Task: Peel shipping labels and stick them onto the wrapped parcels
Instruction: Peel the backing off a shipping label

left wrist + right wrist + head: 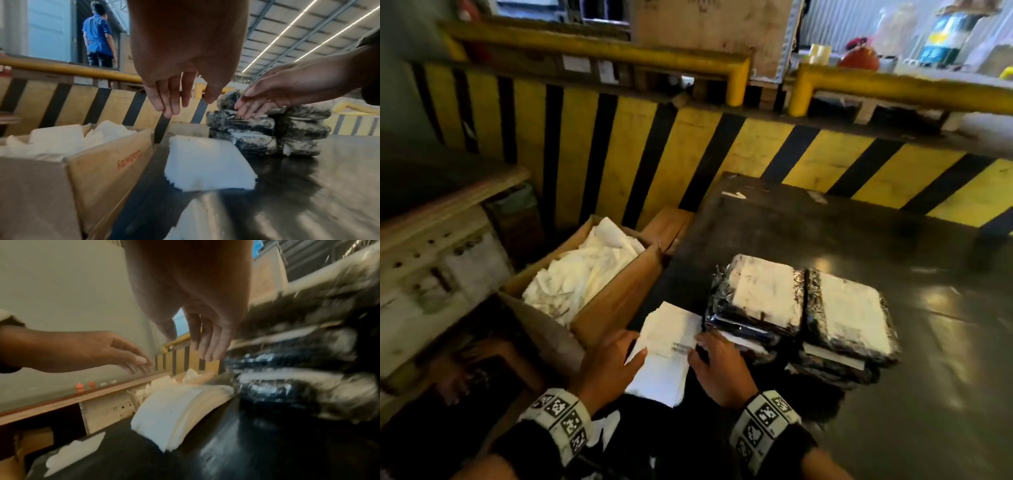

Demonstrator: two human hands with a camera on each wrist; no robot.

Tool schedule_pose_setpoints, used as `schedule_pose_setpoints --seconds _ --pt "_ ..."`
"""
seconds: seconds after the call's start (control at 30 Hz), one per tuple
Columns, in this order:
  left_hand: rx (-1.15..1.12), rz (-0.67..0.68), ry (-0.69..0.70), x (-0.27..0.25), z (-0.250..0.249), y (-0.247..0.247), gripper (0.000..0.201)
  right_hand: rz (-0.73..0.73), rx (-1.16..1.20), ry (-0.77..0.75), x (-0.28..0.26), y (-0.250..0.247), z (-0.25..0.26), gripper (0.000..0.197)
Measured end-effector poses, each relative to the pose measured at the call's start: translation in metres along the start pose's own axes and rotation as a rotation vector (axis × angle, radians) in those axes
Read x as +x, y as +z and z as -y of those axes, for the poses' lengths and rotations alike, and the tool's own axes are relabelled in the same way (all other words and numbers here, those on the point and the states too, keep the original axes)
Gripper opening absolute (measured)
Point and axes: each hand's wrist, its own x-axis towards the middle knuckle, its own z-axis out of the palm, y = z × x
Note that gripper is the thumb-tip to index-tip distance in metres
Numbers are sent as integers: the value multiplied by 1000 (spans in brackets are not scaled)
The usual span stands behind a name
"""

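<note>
Left hand: the left hand (608,359) hovers over the near-left edge of the stack of labels (667,346), fingers straight and loosely spread, holding nothing; the wrist views show it clear above the paper.
Right hand: the right hand (717,363) hangs at the stack's right edge, just beside the parcels (803,315), fingers relaxed and empty. Whether a fingertip touches the top sheet I cannot tell.
Why the hands sit so: one on each side of the stack looks like a setup for lifting a corner, one hand to steady, the other to peel. That is my guess.
Labels: a thick white stack lying on the dark desk (893,260), bowed slightly in the middle, with print showing on the top sheet. It sits between the box and the parcels, within easy reach of both hands.
Parcels: black bundles in shiny wrap, piled in two stacks side by side on the desk. The top two already carry white sheets.
Cardboard box: an open cardboard box (616,301) stands off the desk's left edge, heaped with crumpled white paper (582,270), probably peeled backing, kept close for discarding.
Desk scraps: a torn white scrap (76,449) lies at the near edge.
Stage: no label is lifted yet.
</note>
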Motion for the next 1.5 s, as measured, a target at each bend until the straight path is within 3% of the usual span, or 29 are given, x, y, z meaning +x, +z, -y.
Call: schedule_pose_setpoints --seconds 0.13,0.2,0.33,0.37,0.5,0.6,0.7,0.87,1.03,1.1,1.3,1.5 --pt "31 63 -160 8 30 11 52 165 -5 146 19 30 1 50" --pt "12 136 -177 18 45 20 52 187 29 205 27 44 2 49" --pt "-68 132 -115 32 49 31 31 84 78 267 33 62 1 40" --pt "-73 108 -108 35 50 33 34 51 90 278 32 65 2 38" --pt "-245 95 -232 45 58 36 32 -21 97 292 28 73 3 34" --pt "-415 110 -298 52 65 39 27 -58 149 289 25 76 1 32" --pt "-536 124 -276 53 69 38 24 -85 205 294 21 75 -1 22" --pt "-568 90 -250 54 73 25 16 -92 228 259 20 79 -8 17" --pt "-670 10 -254 52 56 4 13 -235 192 183 19 74 -9 35" --pt "-735 -18 -242 51 42 -11 11 -279 300 173 17 63 3 26" --pt "-936 -144 -278 68 21 -45 9 -208 764 127 10 27 44 21" --pt "-974 -123 -271 80 13 -64 5 -208 849 80 0 15 59 11"
